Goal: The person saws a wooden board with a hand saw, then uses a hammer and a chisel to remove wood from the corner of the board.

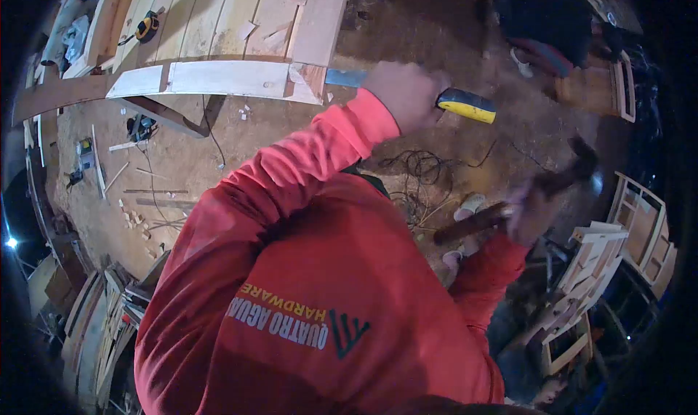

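Note:
My left hand (408, 97) is closed around a chisel (469, 107) with a yellow and black handle. Its flat blade (345, 77) points left, and the tip meets or lies very near the end of a pale wooden rail (225, 78). Lower on the right, my right hand (532, 213) grips a hammer (471, 224) by its wooden handle. The hammer's metal head (582, 164) is slightly blurred and stands apart from the chisel.
A slatted wooden panel (240, 15) adjoins the rail, with a tape measure (147, 27) on it. Tangled cable (418, 169) and wood offcuts (138, 222) lie on the floor. Wooden frames (592, 259) stand at right. Another person (545, 26) is at the upper right.

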Demonstrator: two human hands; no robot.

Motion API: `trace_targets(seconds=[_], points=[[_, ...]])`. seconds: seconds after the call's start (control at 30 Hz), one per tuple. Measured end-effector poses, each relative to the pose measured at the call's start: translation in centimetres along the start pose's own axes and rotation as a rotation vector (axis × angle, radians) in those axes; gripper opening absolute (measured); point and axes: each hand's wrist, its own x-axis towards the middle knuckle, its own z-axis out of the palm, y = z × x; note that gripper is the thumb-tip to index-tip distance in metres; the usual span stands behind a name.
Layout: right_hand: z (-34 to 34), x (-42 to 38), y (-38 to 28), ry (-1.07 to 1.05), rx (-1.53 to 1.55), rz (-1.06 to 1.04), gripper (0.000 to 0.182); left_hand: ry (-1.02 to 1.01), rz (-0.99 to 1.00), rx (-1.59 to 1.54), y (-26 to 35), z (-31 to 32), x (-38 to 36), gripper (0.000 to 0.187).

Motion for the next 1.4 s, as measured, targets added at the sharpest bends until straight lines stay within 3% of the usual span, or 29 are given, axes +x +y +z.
trace_targets(seconds=[0.07, 0.13, 0.17, 0.23, 0.3, 0.37, 0.47, 0.53, 0.67, 0.8, 0.87, 1.0, 1.1, 1.17, 1.2, 1.3, 1.33, 1.4], points=[[0.3, -0.1, -1.7, 0.080, -0.644, -0.314, 0.018, -0.010, 0.005, -0.031, 0.1, -0.6, -0.1, 0.029], [3.6, -0.8, -1.5, 0.028, -0.996, -0.598, 0.022, -0.003, 0.011, -0.042, -0.1, -0.3, -0.1, 0.029], [7.1, -1.5, -0.5, -0.067, -0.943, -0.713, 0.029, 0.007, 0.019, -0.033, -0.5, 0.3, 0.0, 0.029], [8.5, -3.1, 1.9, -0.159, -0.806, -0.701, 0.040, -0.009, 0.039, -0.028, -0.7, 0.7, -0.5, 0.028], [7.2, -2.7, 3.4, -0.152, -0.647, -0.515, 0.043, -0.002, 0.060, -0.034, -1.2, 0.5, -0.1, 0.027], [3.6, -2.0, 1.2, -0.114, -0.616, -0.401, 0.043, 0.024, 0.028, -0.070, -1.3, 0.5, 0.0, 0.025], [1.1, -1.1, -0.8, -0.016, -0.848, -0.478, 0.038, 0.015, -0.001, -0.066, -1.1, -0.6, 0.1, 0.024], [1.7, -1.2, -0.7, -0.037, -0.900, -0.515, 0.036, 0.036, -0.003, -0.057, -1.1, -0.6, -0.1, 0.024], [8.0, -3.7, 2.0, -0.249, -0.611, -0.393, 0.034, 0.062, 0.002, -0.020, -1.2, -0.1, -0.8, 0.024], [3.9, -0.5, 0.7, -0.323, -0.659, -0.840, 0.021, 0.060, 0.035, -0.014, -1.8, 0.2, -0.7, 0.024], [3.0, -0.4, 0.9, -0.350, -0.526, -0.765, 0.022, 0.041, 0.023, -0.006, -1.7, 0.1, -0.8, 0.024], [11.5, -5.0, -0.7, -0.256, -0.244, -0.065, 0.028, 0.042, 0.012, -0.015, -1.6, -0.6, -0.9, 0.025], [11.6, -4.4, -2.1, -0.250, -0.382, 0.228, 0.019, 0.033, -0.002, -0.047, -1.2, -1.6, -1.4, 0.024], [10.4, -4.2, -2.1, -0.236, -0.456, 0.114, 0.016, 0.015, -0.012, -0.009, 0.7, -3.7, -3.1, 0.026], [9.7, -4.1, -1.3, -0.206, -0.422, -0.076, 0.018, 0.016, -0.005, 0.015, 1.8, -5.0, -3.4, 0.027], [3.2, -4.0, 6.4, -0.121, -0.804, -0.489, 0.024, 0.112, 0.258, -0.174, 4.2, -7.2, -4.9, 0.026], [2.0, -4.1, 7.2, -0.121, -0.789, -0.528, 0.024, 0.072, 0.261, -0.179, 4.1, -6.4, -4.9, 0.027], [2.6, -4.7, 4.6, -0.181, -0.436, -0.116, 0.021, 0.002, 0.265, -0.197, 3.4, -3.1, -3.9, 0.029]])
